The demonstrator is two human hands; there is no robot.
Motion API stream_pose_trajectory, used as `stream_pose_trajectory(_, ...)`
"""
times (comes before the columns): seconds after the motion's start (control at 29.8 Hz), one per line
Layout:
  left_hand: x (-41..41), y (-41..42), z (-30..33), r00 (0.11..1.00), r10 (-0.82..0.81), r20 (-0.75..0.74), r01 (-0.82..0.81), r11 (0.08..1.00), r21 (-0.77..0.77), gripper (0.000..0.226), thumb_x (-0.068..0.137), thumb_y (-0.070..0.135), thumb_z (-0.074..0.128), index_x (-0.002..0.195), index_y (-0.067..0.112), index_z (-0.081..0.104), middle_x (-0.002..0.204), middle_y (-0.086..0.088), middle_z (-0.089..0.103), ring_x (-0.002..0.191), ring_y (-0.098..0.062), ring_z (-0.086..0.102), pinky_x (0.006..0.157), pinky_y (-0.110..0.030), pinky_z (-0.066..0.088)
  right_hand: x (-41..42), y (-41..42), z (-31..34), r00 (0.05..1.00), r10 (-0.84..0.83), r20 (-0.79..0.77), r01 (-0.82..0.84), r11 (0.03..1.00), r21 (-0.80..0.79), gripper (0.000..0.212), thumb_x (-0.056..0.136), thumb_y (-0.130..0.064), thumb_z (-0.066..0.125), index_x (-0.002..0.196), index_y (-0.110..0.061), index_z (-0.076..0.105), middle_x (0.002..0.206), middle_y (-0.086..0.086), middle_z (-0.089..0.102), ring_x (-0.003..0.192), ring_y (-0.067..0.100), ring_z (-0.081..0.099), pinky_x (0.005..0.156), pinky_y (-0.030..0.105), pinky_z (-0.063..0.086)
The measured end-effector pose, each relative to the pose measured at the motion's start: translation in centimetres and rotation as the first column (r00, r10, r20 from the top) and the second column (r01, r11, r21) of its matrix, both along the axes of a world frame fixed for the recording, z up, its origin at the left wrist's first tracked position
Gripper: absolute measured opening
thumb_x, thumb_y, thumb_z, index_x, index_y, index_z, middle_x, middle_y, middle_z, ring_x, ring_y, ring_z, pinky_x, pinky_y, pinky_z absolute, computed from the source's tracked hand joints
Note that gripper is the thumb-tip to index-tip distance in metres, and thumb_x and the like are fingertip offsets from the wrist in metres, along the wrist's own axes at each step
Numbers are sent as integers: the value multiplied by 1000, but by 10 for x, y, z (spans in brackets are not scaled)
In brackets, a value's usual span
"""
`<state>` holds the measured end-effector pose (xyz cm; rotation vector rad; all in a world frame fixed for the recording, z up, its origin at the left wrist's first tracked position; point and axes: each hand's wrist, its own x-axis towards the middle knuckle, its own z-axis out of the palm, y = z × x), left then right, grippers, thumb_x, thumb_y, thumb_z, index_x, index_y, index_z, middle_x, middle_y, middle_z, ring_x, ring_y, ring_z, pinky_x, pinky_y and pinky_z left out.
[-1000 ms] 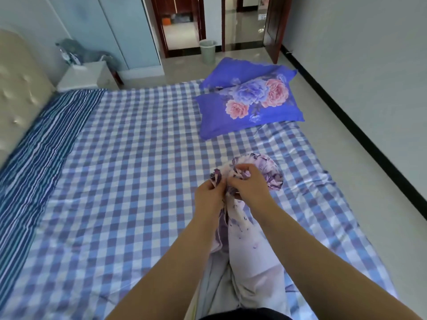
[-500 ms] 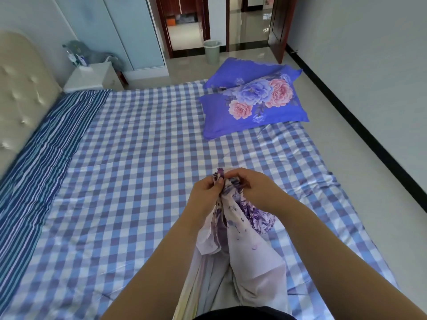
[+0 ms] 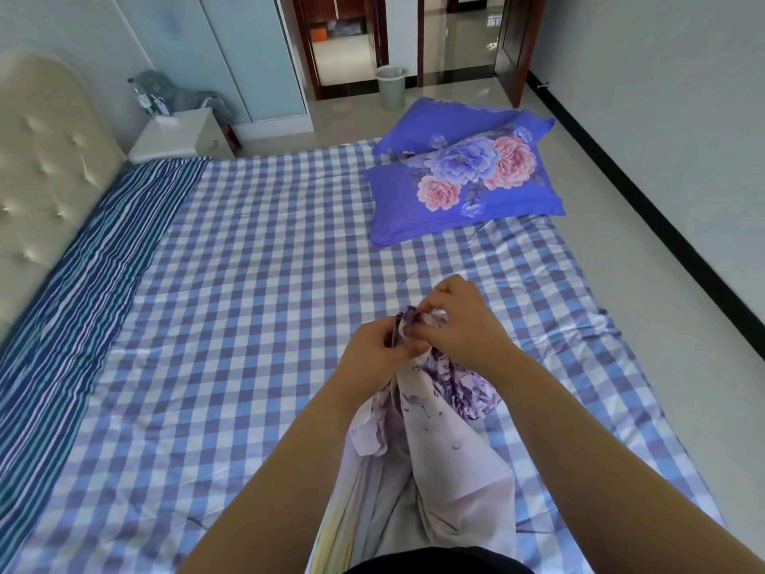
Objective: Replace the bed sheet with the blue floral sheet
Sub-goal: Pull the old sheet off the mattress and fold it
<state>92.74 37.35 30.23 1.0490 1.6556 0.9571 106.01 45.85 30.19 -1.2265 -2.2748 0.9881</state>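
Hands [image 3: 418, 337] (both curled) pinch floral sheet [image 3: 451, 441].

No text, label, brand, number or sign can be read anywhere in the view. The bottles [image 3: 154, 102] on the nightstand [image 3: 179, 133] may carry labels, but they are too small and blurred to read. The sheets and pillows show only patterns, no letters.

Single head cam, wide-angle, worn by the person, pitched forward and down. Close on the two-hand grip low-centre of frame. Bed [image 3: 248, 325] spreads beyond and left of the grip, doorway [image 3: 352, 39] far beyond it.
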Motion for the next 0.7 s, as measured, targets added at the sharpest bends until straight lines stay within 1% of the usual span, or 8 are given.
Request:
stream_pose_trajectory(0.1,3,1,-2,998,41,-55,-42,999,-11,14,88,22,65,91,9,69,80,-15,66,70,-17,54,70,-44,49,4,3,-8,982,6,-186,-46,976,-211,13,80,-32,72,73,-30,62,118,-12,43,121,10,37,99,36,42)
stream_pose_trajectory(0.17,6,0,-2,992,99,-76,-99,995,4,20,91,26,61,87,8,68,71,-10,64,62,-13,51,64,-34,45,10,2,-15,974,-8,-226,-44,974,-223,11,83,-33,69,75,-30,63,126,-14,43,125,6,35,100,34,40)
stream_pose_trajectory(0.23,9,-1,-1,985,168,-50,-167,986,18,15,93,24,59,91,14,69,74,-6,67,62,-10,55,60,-24,47,19,-1,-25,975,-26,-219,-9,988,-154,21,82,-49,65,83,-28,67,132,-15,43,127,6,34,100,33,36)
stream_pose_trajectory(0.34,10,-4,3,969,247,-8,-247,969,9,17,94,16,53,93,21,69,76,2,67,65,-11,58,53,-18,47,31,-13,-52,997,-32,-74,31,999,-12,72,66,-85,44,109,-31,65,141,-10,37,132,12,30,107,37,31)
stream_pose_trajectory(0.44,9,-12,13,954,283,97,-288,957,38,26,94,10,53,81,27,69,81,3,71,80,-16,64,77,-32,55,41,-30,-88,989,-43,139,39,999,32,106,53,-99,21,134,-35,48,150,-5,25,137,20,23,112,43,26)
stream_pose_trajectory(0.5,8,-19,23,956,260,137,-270,961,64,26,94,9,54,79,26,69,82,4,73,84,-16,67,80,-33,55,45,-42,-106,970,-86,227,84,996,21,109,53,-98,27,141,-34,38,153,-4,19,140,23,21,112,46,26)
stream_pose_trajectory(0.57,7,-28,32,964,225,143,-239,966,94,21,94,8,54,85,19,69,87,-2,74,90,-21,69,82,-36,56,46,-55,-112,951,-138,276,138,990,20,101,59,-90,34,144,-35,31,154,-3,16,141,24,18,114,46,23)
stream_pose_trajectory(0.7,9,-54,49,971,174,165,-197,971,136,17,96,12,52,95,9,69,88,-6,74,86,-22,70,78,-34,57,37,-80,-102,925,-268,269,236,961,146,95,64,-84,34,145,-35,28,151,-2,23,140,25,20,113,50,20)
